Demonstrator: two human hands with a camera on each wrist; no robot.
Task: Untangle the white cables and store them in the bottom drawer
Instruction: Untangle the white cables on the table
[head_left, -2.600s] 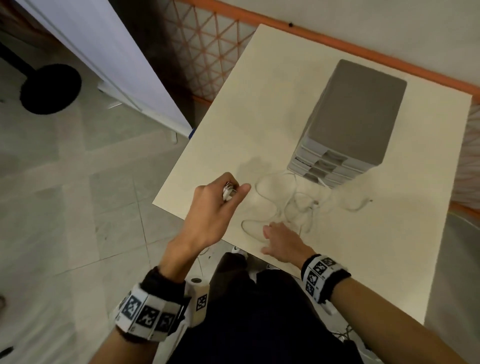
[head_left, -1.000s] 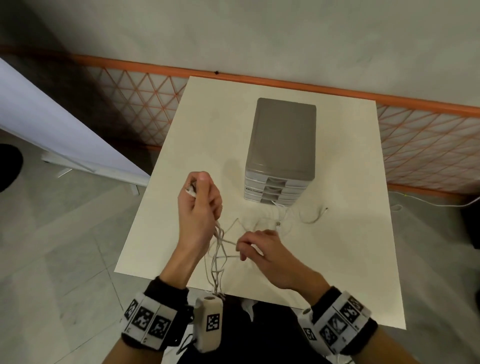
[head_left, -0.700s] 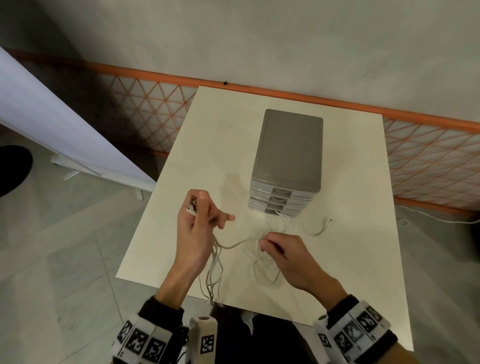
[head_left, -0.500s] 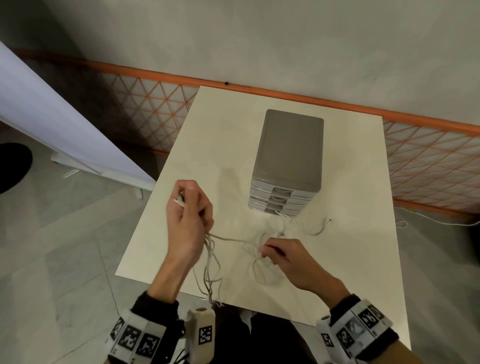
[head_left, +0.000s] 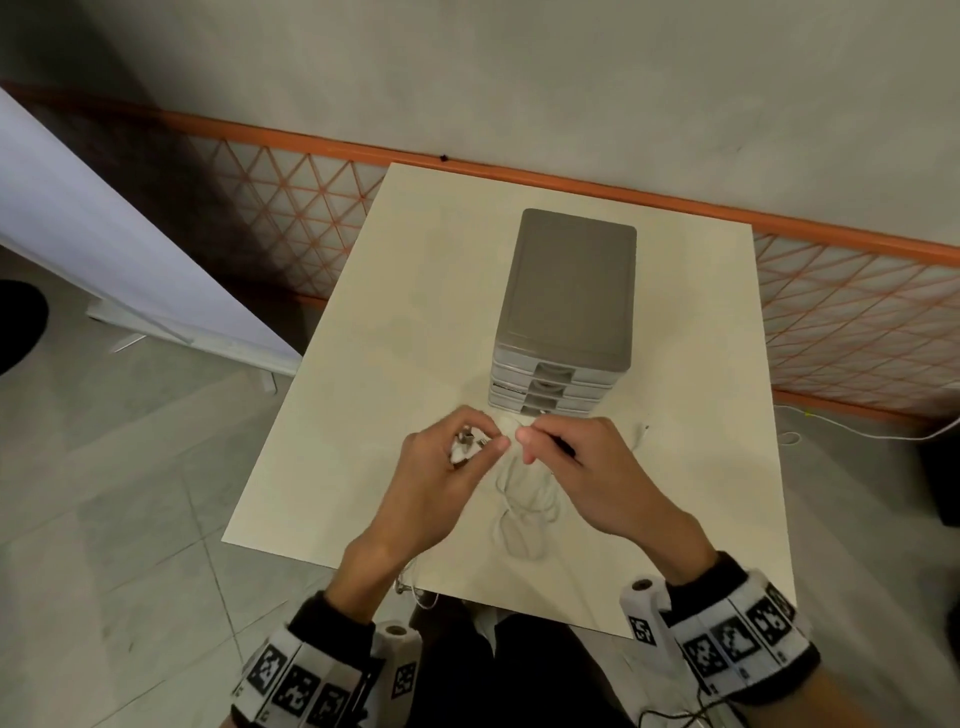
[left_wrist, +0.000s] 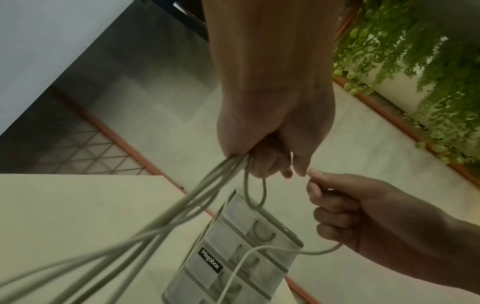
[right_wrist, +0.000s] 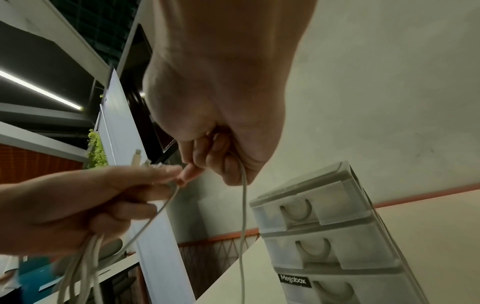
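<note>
The white cables (head_left: 524, 506) hang in loops from both hands above the worktop (head_left: 405, 332). The left hand (head_left: 441, 483) has its grip curled round a bundle of strands and plug ends; the right hand (head_left: 587, 478), fingertips almost touching it, pinches one strand. Just beyond the grips stands the drawer unit (head_left: 569, 291), all drawers closed.

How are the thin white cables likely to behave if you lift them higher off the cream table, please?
Probably floppy: the thin white cables sag in loose strands below the left hand. Likely light, since the right hand holds one strand with a fingertip pinch. Loops on the cream table may snag and drag along.
</note>
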